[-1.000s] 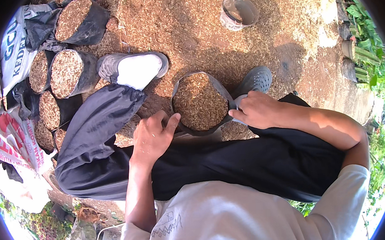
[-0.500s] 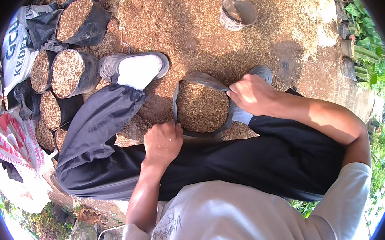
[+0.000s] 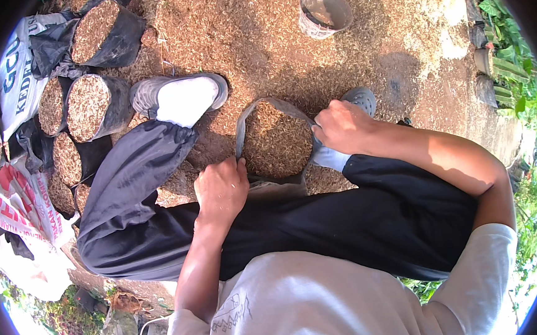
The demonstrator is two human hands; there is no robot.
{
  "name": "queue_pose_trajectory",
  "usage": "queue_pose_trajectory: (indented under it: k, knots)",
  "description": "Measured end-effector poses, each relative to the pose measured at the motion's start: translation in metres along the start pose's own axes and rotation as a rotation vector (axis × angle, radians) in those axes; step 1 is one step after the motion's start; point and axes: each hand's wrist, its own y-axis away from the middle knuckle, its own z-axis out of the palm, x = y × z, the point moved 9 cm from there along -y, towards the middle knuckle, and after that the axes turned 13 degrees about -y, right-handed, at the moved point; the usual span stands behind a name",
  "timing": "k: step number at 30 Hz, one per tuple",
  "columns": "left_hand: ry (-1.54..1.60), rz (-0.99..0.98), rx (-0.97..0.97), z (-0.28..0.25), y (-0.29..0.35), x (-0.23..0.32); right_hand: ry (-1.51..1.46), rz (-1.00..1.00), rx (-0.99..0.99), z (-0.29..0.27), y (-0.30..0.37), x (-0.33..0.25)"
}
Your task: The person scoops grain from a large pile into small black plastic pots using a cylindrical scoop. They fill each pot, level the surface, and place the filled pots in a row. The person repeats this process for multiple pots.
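Note:
Between my feet stands a black plastic planting bag (image 3: 274, 184), filled with a brown, chaffy planting mix (image 3: 277, 141). My left hand (image 3: 222, 186) is closed on the bag's left rim, thumb uppermost. On the opposite side, my right hand (image 3: 342, 127) pinches the right rim with its fingers curled. The far part of the rim stands up in an arc above the mix, while the near side sags toward my lap. The fingertips of both hands are partly hidden behind the knuckles.
Several filled black bags (image 3: 88, 105) crowd the left side, beside white printed sacks (image 3: 26, 215). A small bucket (image 3: 325, 15) sits beyond on the chaff-covered ground (image 3: 241, 39). My shoes (image 3: 145, 96) flank the bag; potted green plants (image 3: 508, 82) line the right edge.
Both hands still grip the rim. The bag's near side has dropped outward, showing more of its wall, and the whole scene has shifted slightly left in view.

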Motion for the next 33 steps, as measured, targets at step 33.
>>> queue_pose_trajectory:
  k: [33]
  knots:
    - [0.144, 0.255, 0.115, -0.045, -0.027, -0.017, -0.228, 0.078, 0.37, 0.025, -0.106, -0.058]
